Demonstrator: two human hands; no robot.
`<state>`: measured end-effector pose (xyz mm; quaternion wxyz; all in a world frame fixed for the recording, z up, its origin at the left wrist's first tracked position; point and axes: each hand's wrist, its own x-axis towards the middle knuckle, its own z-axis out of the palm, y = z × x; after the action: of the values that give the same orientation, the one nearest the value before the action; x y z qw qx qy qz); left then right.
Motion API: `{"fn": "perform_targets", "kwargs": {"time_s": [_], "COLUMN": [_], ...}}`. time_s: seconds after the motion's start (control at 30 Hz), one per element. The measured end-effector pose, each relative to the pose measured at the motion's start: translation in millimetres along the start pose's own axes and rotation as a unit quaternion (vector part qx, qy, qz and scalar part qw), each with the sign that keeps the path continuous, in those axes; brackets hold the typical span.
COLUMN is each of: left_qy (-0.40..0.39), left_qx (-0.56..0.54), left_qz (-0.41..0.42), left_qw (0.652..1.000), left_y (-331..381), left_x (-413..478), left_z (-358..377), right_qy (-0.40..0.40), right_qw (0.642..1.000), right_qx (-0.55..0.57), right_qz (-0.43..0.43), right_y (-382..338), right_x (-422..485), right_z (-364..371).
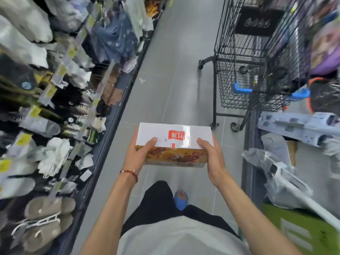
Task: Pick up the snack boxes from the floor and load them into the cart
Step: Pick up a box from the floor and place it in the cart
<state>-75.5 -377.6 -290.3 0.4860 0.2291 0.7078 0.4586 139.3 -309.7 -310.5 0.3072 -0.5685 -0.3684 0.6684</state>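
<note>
The snack box is off the floor and carried level in front of the body, white top face up and printed side toward the person. It is clamped end to end between both hands. The left hand has its thumb laid on the top face and its fingers wrapped round the left end, and the right hand mirrors it on the right end, so neither is free. The step in hand looks like the carry to the cart, which stands ahead and to the right, well apart from the box, with its blue-capped handle end nearest. To do this well, keep the box flat and close to the chest while walking. Approach from the handle side, not past the packaged goods piled along the right edge of the aisle. Lift the box clear over the wire rim before lowering it (the basket walls look tall, so a low approach would probably catch the carton's edge). Set it down flat on the basket bottom, against a wall, and only then loosen the thumbs. That should leave room for other boxes to stack squarely beside it.
</note>
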Motion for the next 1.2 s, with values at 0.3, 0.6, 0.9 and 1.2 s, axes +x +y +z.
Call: {"fn": "perform_targets", "kwargs": {"time_s": [0.3,0.6,0.9,1.2], "left_qy": [-0.144,-0.263,-0.320,-0.393], "left_qx": [0.076,0.102,0.136,0.189], "left_qz": [0.042,0.088,0.141,0.116], "left_qw": [0.986,0.955,0.927,0.892], "left_y": [108.5,235.8,327.5,394.2], "left_x": [173.4,311.9,440.7,537.0], "left_z": [72.4,148.7,275.7,408.1], "right_qy": [0.144,0.254,0.359,0.400], "right_qw": [0.982,0.945,0.890,0.879], "right_qx": [0.111,0.187,0.243,0.243], "right_qz": [-0.042,-0.091,-0.139,-0.087], "right_y": [-89.5,-181.8,-272.4,-328.8], "right_x": [115.5,213.7,345.0,448.7], "right_z": [-5.4,-9.0,-59.2,-132.8]}}
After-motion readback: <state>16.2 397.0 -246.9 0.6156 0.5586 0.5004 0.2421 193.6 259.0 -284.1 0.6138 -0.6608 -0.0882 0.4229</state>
